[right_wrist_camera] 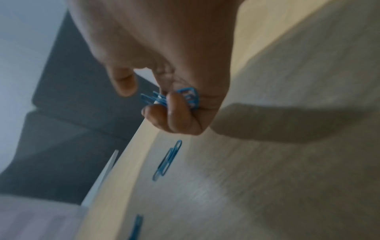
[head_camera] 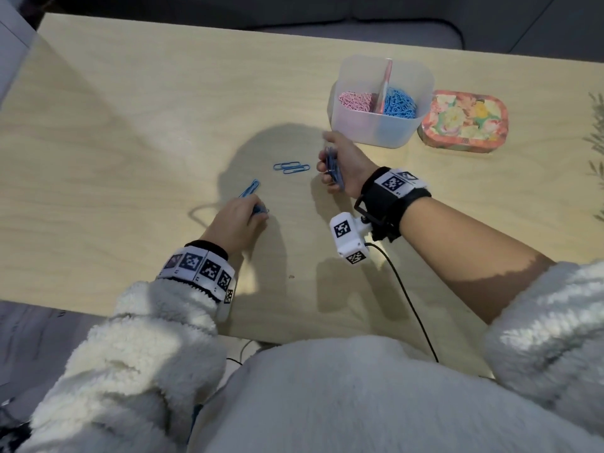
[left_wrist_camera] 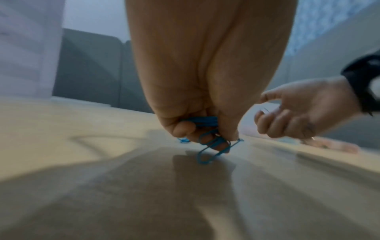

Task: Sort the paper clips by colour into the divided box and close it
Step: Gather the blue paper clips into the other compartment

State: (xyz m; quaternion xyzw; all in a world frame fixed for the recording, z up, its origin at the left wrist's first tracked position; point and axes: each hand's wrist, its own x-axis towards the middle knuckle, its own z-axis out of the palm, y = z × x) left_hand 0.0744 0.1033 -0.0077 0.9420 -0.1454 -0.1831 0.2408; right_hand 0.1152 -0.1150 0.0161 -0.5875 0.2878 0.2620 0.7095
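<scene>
Head view: two blue clips (head_camera: 291,167) lie between left hand (head_camera: 236,220) and right hand (head_camera: 343,165).

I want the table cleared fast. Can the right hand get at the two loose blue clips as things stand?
Probably yes: the loose clips lie in the open just left of the right hand, nothing between. But its fingers already hold a bundle of blue clips, so pinching more may be awkward.

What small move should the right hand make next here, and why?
Probably pick up the two loose blue paper clips lying on the wooden table just beside it. The right hand already grips a bunch of blue clips, and the translucent divided box is still open.
</scene>
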